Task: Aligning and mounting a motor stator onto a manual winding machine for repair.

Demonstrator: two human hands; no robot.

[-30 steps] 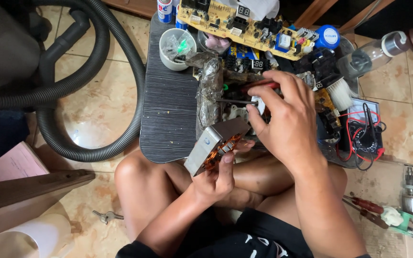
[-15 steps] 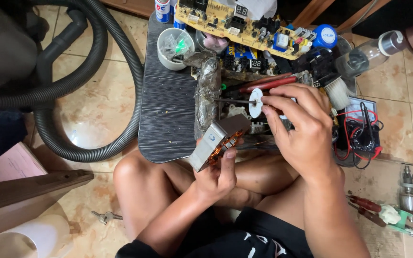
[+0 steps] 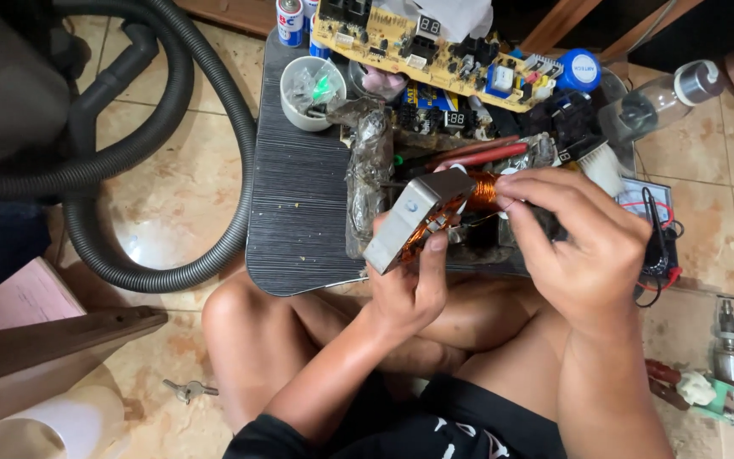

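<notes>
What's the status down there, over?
Left hand grips the metal motor block. Right hand fingers pinch its copper coil. Cluttered small table close behind, circuit board on it.

We have a single view, worn on the head, looking steeply down and close over the crossed legs onto the dark ribbed low table [image 3: 299, 221] and tan tiled floor [image 3: 163, 195]; no second view overlaps it.

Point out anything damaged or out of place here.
A bare circuit board lies loose and tilted on top of the parts heap. A small key lies alone on the floor tiles. The motor stator in the left hand looks intact.
</notes>
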